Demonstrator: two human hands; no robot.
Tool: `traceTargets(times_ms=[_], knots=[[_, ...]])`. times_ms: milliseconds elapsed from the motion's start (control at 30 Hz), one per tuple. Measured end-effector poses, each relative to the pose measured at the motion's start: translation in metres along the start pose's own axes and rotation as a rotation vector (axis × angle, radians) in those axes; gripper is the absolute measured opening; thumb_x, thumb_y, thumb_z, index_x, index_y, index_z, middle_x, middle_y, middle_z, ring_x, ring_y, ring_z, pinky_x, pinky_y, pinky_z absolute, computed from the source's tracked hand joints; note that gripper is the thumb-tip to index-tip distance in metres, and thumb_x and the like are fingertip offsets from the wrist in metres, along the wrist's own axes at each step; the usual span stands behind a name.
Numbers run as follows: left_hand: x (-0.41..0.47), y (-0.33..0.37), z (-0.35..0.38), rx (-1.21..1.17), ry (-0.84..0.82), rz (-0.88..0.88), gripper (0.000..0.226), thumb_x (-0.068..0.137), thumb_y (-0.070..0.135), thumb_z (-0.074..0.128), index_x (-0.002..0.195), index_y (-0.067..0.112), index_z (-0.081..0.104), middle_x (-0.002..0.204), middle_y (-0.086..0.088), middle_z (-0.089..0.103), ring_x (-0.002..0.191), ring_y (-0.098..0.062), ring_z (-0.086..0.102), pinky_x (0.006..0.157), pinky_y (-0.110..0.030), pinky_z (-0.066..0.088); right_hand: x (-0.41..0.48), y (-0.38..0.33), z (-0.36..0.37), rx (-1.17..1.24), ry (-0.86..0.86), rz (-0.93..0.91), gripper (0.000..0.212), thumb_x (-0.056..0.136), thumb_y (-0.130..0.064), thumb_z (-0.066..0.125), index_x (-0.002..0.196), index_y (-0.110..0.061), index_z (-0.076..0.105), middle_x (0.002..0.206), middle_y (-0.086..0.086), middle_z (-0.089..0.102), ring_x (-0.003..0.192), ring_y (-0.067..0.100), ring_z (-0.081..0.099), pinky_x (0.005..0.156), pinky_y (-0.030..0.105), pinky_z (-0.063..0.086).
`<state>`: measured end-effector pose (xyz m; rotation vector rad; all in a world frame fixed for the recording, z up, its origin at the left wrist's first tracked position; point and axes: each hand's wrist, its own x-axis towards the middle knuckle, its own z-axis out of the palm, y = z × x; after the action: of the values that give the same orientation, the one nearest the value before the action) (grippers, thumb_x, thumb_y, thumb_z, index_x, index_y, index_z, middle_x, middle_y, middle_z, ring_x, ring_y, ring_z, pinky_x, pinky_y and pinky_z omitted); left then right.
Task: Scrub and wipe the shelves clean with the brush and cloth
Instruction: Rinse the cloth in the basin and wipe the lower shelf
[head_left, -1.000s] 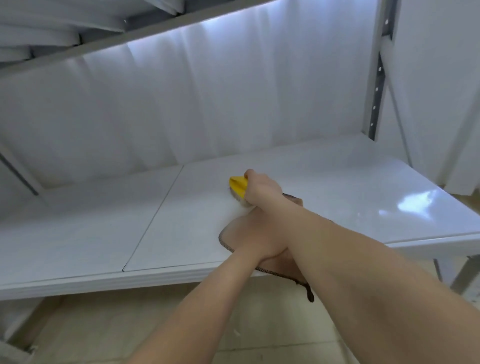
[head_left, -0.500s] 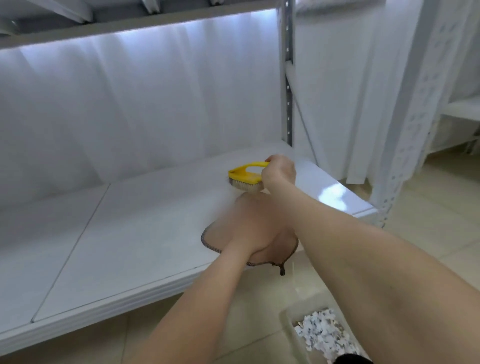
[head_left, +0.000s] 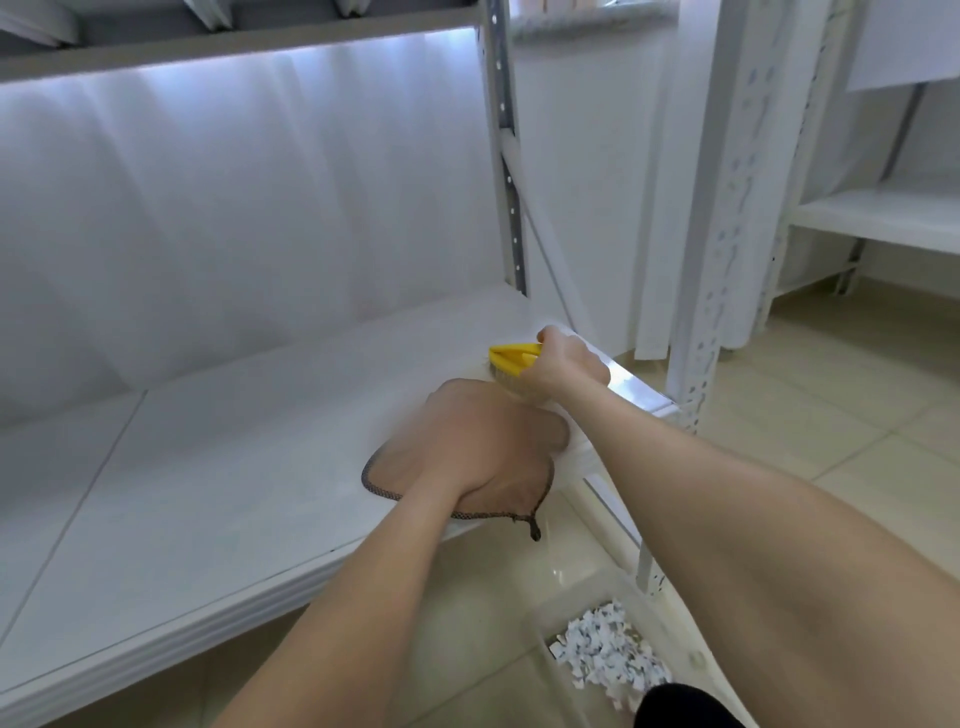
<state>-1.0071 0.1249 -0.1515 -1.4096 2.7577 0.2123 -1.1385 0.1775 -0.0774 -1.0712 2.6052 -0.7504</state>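
Brush (head_left: 511, 358) is the yellow one, sitting bristles-down near the right end of the white shelf (head_left: 218, 467), with the right hand (head_left: 569, 366) wrapped tight around its handle. The left hand (head_left: 478, 447) is pressed flat on a tan cloth (head_left: 387, 470) with a dark stitched edge, right at the shelf's front lip and just beside the brush, fingers look spread rather than clenched, though it's a bit blurry. Down on the tiled floor there's a clear tub (head_left: 563, 608) holding white paper scraps (head_left: 605, 652).
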Motion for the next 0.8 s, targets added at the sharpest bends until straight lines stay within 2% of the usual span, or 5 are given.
traceTargets(times_ms=[167, 300, 400, 533, 800], knots=[[0.001, -0.002, 0.004, 0.000, 0.019, 0.000, 0.073, 0.085, 0.073, 0.017, 0.149, 0.040, 0.005, 0.160, -0.005, -0.003, 0.146, -0.027, -0.004, 0.112, -0.059, -0.003, 0.000, -0.004, 0.010, -0.305, 0.027, -0.168, 0.057, 0.087, -0.009, 0.050, 0.136, -0.036, 0.041, 0.124, 0.008, 0.043, 0.099, 0.029, 0.056, 0.066, 0.031, 0.039], [0.003, -0.002, 0.004, 0.003, 0.004, -0.001, 0.076, 0.084, 0.076, 0.017, 0.149, 0.039, 0.004, 0.160, -0.004, -0.003, 0.147, -0.027, -0.005, 0.111, -0.059, -0.003, 0.000, -0.001, 0.003, -0.351, -0.009, -0.091, 0.051, 0.083, -0.009, 0.053, 0.129, -0.029, 0.047, 0.118, 0.007, 0.050, 0.103, 0.028, 0.054, 0.070, 0.030, 0.042], [0.000, -0.002, 0.003, -0.013, 0.051, 0.023, 0.075, 0.084, 0.076, 0.019, 0.149, 0.041, 0.005, 0.160, -0.002, -0.005, 0.147, -0.027, -0.003, 0.111, -0.060, -0.001, -0.001, -0.003, -0.001, -0.428, 0.053, -0.098, 0.053, 0.085, -0.016, 0.057, 0.133, -0.031, 0.040, 0.132, 0.010, 0.040, 0.117, 0.034, 0.045, 0.097, 0.042, 0.040], [-0.014, -0.006, 0.003, 0.032, 0.103, 0.247, 0.077, 0.078, 0.082, 0.025, 0.145, 0.050, 0.005, 0.160, 0.005, 0.001, 0.147, -0.020, 0.000, 0.112, -0.061, 0.000, 0.000, -0.030, 0.007, -0.330, 0.289, -0.433, 0.048, 0.091, -0.030, 0.058, 0.136, -0.025, 0.043, 0.141, 0.010, 0.036, 0.127, 0.031, 0.034, 0.097, 0.037, 0.034], [-0.080, -0.135, -0.011, 0.114, -0.054, 0.195, 0.099, 0.071, 0.073, 0.055, 0.147, 0.047, -0.004, 0.158, 0.010, -0.014, 0.144, -0.009, -0.016, 0.115, -0.055, -0.005, -0.050, -0.129, 0.089, -0.213, 0.065, -0.673, 0.039, 0.093, -0.021, 0.051, 0.132, -0.018, 0.050, 0.137, 0.011, 0.039, 0.126, 0.030, 0.033, 0.096, 0.034, 0.035]])
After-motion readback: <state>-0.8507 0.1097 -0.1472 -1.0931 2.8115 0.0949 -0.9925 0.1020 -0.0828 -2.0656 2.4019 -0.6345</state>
